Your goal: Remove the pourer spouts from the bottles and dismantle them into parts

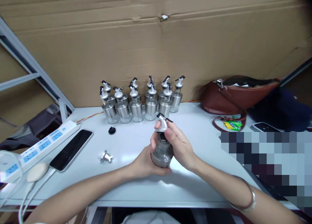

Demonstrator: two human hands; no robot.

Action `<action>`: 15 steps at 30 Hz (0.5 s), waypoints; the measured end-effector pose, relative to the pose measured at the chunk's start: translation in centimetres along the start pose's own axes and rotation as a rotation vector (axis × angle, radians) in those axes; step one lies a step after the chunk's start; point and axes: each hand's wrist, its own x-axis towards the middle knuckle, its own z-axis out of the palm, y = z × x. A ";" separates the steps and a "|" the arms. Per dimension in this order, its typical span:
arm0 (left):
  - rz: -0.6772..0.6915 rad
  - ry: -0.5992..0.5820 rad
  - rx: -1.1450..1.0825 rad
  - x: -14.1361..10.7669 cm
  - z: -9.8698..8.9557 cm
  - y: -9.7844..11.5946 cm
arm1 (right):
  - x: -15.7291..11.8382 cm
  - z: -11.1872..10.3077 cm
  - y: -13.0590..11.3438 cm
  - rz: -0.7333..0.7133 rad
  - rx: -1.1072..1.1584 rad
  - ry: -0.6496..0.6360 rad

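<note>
A glass bottle with a metal sleeve [162, 152] is held upright above the near middle of the table. My left hand [146, 162] wraps round its lower body. Around the silver pourer top [161, 123], which has a black lever, the fingers of my right hand [181, 145] are closed. Behind stand two rows of similar bottles [136, 110], each with a silver pourer. A loose silver pourer piece [106, 156] and a small black cap [112, 130] lie on the table to the left.
On the left of the white table [131, 194] are a power strip [39, 152], a phone [71, 150], a round white charger [37, 172] and cables. A brown bag [226, 100], small packets [232, 125] and dark cloth [282, 110] lie at right. Cardboard [146, 48] stands behind.
</note>
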 end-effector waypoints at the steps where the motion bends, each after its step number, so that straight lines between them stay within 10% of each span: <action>1: -0.003 -0.010 0.001 0.0 0.0 0.1 | -0.1 0.0 -0.2 0.034 0.019 -0.014; 6: 0.029 -0.010 -0.026 -0.2 0.1 0.0 | -0.1 -0.6 -0.6 0.084 0.076 0.050; 15: -0.016 0.344 0.039 -0.5 -1.2 -1.6 | 1.0 -6.0 0.9 -0.124 -0.421 0.490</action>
